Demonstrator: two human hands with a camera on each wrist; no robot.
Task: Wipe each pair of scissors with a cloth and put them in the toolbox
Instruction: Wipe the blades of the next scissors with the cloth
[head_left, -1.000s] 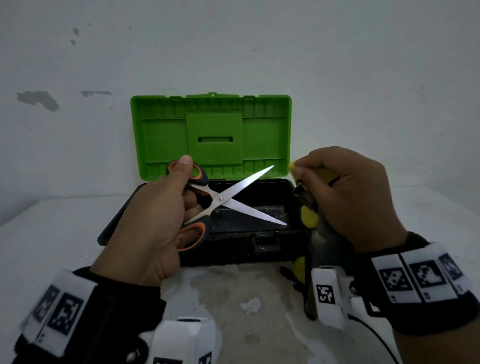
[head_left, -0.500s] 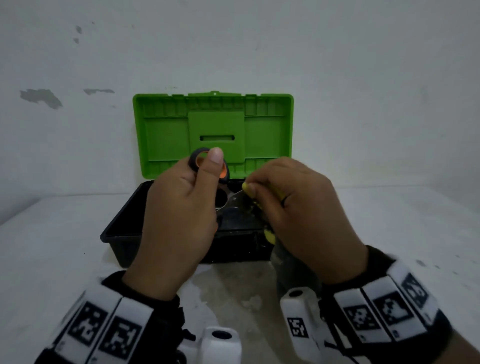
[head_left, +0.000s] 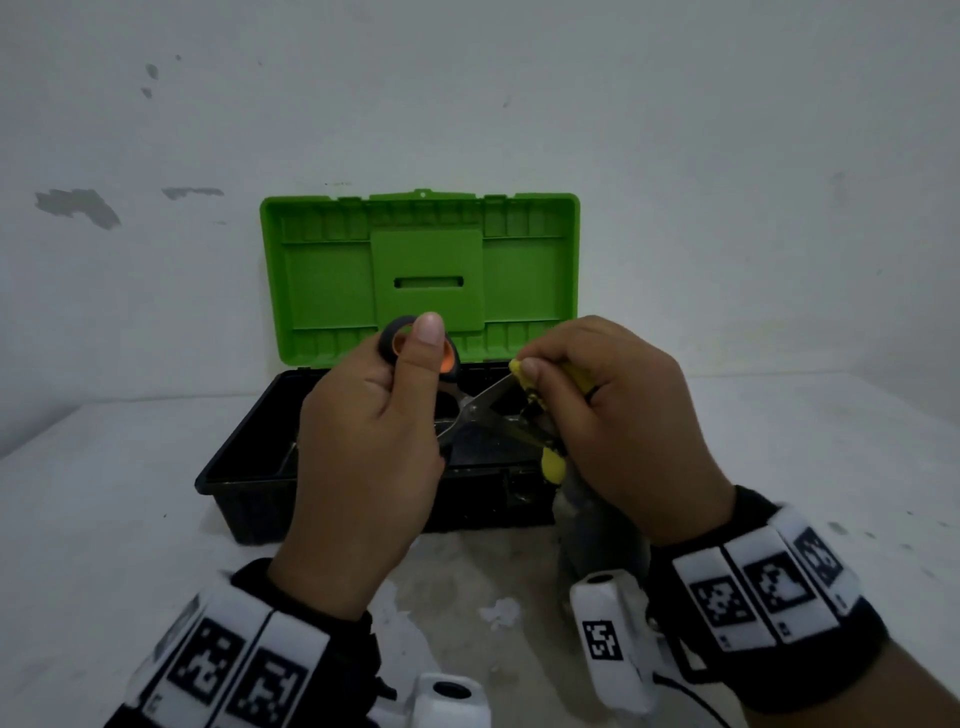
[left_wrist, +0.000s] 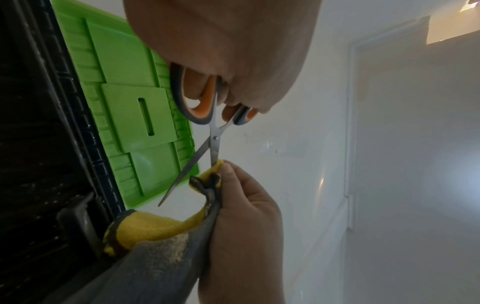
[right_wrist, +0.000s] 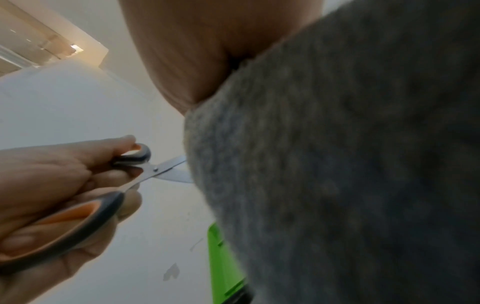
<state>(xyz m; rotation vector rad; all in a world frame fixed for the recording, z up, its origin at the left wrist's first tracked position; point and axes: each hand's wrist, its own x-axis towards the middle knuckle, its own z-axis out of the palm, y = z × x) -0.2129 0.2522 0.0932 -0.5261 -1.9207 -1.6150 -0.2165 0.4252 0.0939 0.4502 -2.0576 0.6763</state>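
Note:
My left hand (head_left: 384, 415) grips grey-and-orange scissors (head_left: 470, 410) by the handles, thumb through the upper loop, blades spread apart. The scissors (left_wrist: 205, 131) hang in front of the open toolbox. My right hand (head_left: 613, 415) pinches a yellow-and-grey cloth (head_left: 550, 462) around the upper blade, near its middle. In the left wrist view the cloth (left_wrist: 166, 246) wraps one blade while the other blade tip is bare. In the right wrist view the grey cloth (right_wrist: 337, 164) covers the blade ends of the scissors (right_wrist: 158, 170). The toolbox (head_left: 249, 488) has a black base and an upright green lid (head_left: 421, 270).
The toolbox stands against a white wall (head_left: 727, 156) on a white table (head_left: 104, 519) with a worn patch (head_left: 467, 597) in front of me. The cloth's grey tail hangs down at the toolbox's front right corner.
Both hands came together in front of the toolbox. My right hand brought the cloth onto the upper blade and has slid it a little outward along the blade.

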